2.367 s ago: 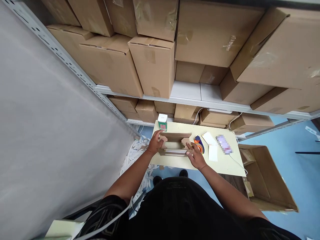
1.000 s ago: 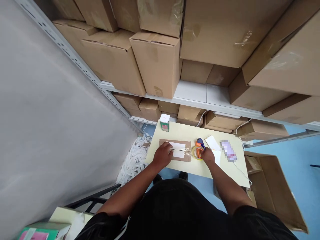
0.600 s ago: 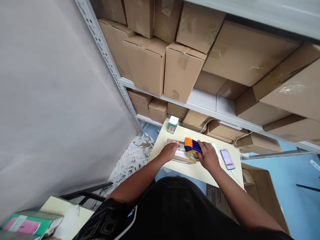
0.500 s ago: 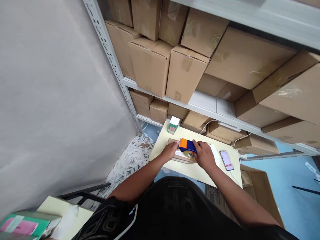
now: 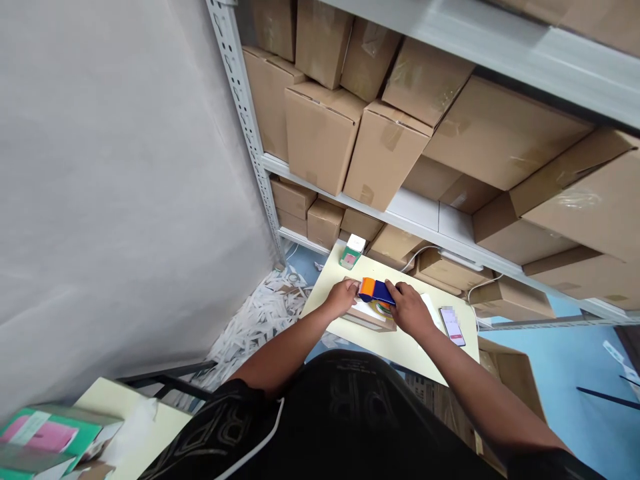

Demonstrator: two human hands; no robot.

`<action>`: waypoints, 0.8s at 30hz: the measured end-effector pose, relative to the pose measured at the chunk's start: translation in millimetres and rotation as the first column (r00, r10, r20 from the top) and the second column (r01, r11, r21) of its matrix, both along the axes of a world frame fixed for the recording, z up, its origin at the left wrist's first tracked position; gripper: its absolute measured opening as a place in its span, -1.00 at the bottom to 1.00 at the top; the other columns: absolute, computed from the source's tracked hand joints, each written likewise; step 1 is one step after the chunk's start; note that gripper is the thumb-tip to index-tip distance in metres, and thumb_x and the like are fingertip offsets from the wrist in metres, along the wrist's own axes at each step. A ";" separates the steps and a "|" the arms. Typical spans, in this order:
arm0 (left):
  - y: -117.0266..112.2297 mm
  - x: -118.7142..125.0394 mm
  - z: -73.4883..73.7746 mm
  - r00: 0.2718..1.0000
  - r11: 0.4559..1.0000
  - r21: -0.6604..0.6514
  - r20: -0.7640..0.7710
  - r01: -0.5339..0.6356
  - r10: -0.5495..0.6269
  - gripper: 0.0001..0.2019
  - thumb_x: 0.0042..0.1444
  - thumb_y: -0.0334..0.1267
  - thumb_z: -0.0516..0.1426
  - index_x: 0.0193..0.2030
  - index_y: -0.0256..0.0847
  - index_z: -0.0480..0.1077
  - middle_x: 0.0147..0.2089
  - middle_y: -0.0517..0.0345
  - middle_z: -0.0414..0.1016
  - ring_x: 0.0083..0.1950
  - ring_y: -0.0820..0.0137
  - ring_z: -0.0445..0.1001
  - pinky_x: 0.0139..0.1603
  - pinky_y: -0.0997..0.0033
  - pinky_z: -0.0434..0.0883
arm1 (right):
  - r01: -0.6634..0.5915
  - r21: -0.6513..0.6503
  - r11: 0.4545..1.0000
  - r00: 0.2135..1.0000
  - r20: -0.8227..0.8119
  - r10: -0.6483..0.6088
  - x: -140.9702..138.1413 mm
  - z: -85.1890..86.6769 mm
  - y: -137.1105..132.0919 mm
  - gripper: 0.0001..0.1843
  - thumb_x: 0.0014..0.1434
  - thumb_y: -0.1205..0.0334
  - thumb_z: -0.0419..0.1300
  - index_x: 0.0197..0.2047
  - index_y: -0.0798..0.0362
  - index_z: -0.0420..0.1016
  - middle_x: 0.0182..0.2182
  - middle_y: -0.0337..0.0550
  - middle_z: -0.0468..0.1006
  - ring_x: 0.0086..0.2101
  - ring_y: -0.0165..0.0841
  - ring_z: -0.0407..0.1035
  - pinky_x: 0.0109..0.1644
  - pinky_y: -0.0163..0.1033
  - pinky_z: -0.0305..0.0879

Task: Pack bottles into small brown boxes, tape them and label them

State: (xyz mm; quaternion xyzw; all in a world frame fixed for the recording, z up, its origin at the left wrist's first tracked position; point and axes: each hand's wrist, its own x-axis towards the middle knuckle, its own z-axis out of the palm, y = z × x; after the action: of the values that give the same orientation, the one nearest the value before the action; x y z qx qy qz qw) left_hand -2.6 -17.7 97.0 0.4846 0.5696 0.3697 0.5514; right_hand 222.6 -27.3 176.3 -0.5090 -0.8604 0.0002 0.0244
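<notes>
Boxes [image 5: 320,137] line shelves [image 5: 420,210] behind table [image 5: 406,350], right fingers [image 5: 400,292] clasping tape dispenser [image 5: 381,292], left fingers [image 5: 352,287] touching carton [image 5: 370,321], grasp unclear.

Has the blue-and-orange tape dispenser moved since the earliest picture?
Yes, leftward: the tape dispenser is now nearer the green-and-white carton, over the cardboard box instead of beside it.

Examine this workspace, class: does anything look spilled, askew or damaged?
Yes: loose white strips lie heaped and scattered on the floor between the wall and table, like uncollected litter. The cardboard box beneath the tape dispenser, partly hidden, shows no obvious damage.
</notes>
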 end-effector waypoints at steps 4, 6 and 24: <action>5.0 -18.2 -6.1 0.994 0.995 -0.047 -0.072 -0.082 0.079 -0.68 0.39 -0.09 -0.02 -0.10 -0.19 0.51 -0.31 0.10 0.59 -0.37 0.33 0.56 -0.34 0.37 0.45 | -0.016 -0.007 1.000 0.999 0.030 0.016 16.1 -2.3 0.8 -0.26 0.26 0.31 0.14 0.49 -0.04 0.17 -0.02 0.09 0.45 -0.07 -0.04 0.33 0.05 -0.01 0.32; 9.1 -41.1 -14.1 0.961 0.992 0.055 -0.246 -0.113 0.123 -0.67 0.39 -0.09 -0.02 -0.18 -0.17 0.52 -0.39 0.10 0.57 -0.34 0.28 0.57 -0.25 0.31 0.45 | -0.010 0.002 1.000 0.999 0.032 0.010 21.8 -4.1 -1.3 -0.25 0.27 0.31 0.13 0.51 -0.04 0.14 -0.02 0.10 0.45 -0.08 -0.04 0.32 0.04 0.00 0.32; -1.4 -53.5 -65.9 0.810 0.957 0.260 -0.584 0.127 0.051 -0.40 0.19 -0.32 0.12 0.39 -0.33 0.32 0.24 -0.26 0.50 0.27 0.05 0.46 0.32 0.01 0.37 | -0.063 0.001 0.998 0.997 0.034 0.063 6.5 -13.0 -12.8 -0.19 0.18 0.33 0.17 0.49 0.04 0.17 0.01 0.13 0.43 -0.08 -0.01 0.25 0.05 0.04 0.28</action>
State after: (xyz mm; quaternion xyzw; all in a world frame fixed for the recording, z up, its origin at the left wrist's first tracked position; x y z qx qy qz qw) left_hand -56.1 -19.1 31.1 0.6608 0.6418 0.2700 0.2802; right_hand 229.1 -40.1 163.2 -0.4816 -0.8763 -0.0084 0.0103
